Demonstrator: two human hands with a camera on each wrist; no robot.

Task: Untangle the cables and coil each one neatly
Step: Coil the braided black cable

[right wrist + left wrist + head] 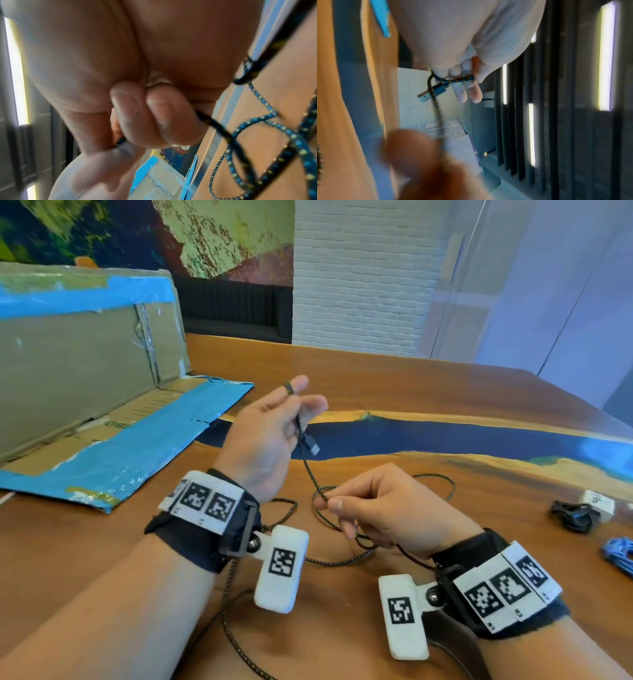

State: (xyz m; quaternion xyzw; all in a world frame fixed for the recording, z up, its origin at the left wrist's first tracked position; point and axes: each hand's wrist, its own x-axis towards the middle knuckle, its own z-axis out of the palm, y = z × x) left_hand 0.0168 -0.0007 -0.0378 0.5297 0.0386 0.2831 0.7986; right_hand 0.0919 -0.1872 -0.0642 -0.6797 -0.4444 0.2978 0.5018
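- The left hand (270,436) is raised above the surface (445,412) and pinches the braided cable (310,470) just behind its USB plug (312,447); the left wrist view shows the cable looped round the fingers (462,75), with the plug hanging free below them.
- The right hand (380,508), lower and nearer, pinches the same cable between thumb and forefinger a little way down its length. The hands are apart, with a taut run of cable between them.
- The rest of the cable lies slack on the surface in loose, crossing loops near and under the wrists.
- Step, as I judge it: the start of coiling this cable from its plug end. The first turn is barely begun.
- Next move calls for the right hand to feed slack up to the left in even turns, clearing each crossing in the loops as it comes.
- Count: one braided cable in hand; at the far right, one black bundle (571,516) and one blue bundle (618,553), both seemingly coiled already, and one small white block (597,503).
- One cardboard box (85,378) with blue tape, opened flat, lies at the left.
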